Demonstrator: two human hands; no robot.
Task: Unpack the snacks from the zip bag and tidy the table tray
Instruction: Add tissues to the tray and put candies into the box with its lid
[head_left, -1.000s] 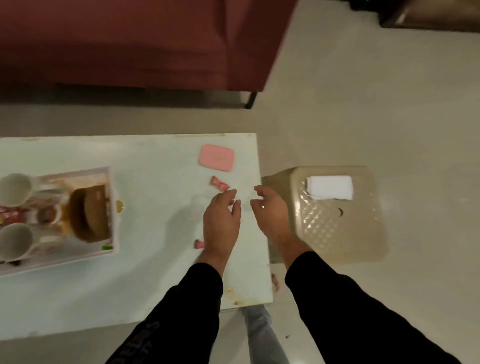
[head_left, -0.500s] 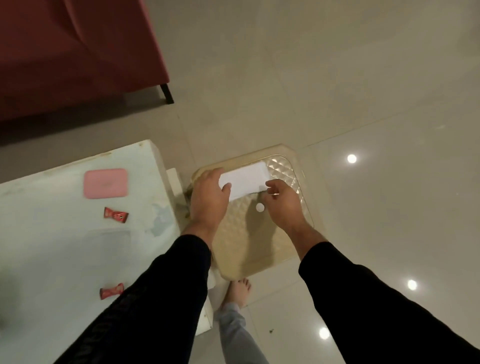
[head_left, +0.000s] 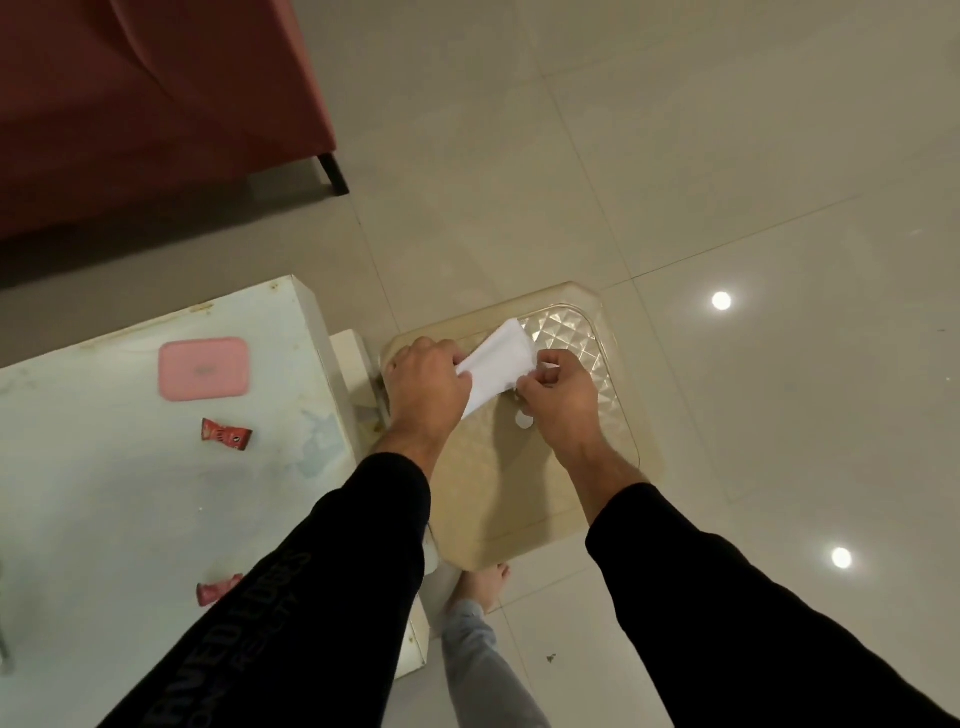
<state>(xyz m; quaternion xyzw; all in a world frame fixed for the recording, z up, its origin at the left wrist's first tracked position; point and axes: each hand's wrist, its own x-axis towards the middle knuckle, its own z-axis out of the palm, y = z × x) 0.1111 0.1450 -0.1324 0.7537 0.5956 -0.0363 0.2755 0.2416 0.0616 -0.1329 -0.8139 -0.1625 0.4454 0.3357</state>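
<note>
A folded white cloth (head_left: 497, 364) is held just above a beige plastic stool (head_left: 582, 332) to the right of the table. My left hand (head_left: 426, 387) grips the cloth's left end and my right hand (head_left: 558, 397) pinches its right edge. On the white table (head_left: 130, 493) lie a pink flat lid (head_left: 203, 368), a red wrapped candy (head_left: 226, 434) and a second red candy (head_left: 215, 590) partly hidden by my left sleeve. The tray and the zip bag are out of view.
A dark red sofa (head_left: 130, 104) stands at the top left, with a black leg (head_left: 332, 174) on the tiled floor. My bare foot (head_left: 483, 584) is below the stool. Glossy floor tiles spread to the right.
The view swung right from the table to the stool. Both hands left the table, reached the white cloth on the stool and took hold of it; it is now tilted and lifted.
</note>
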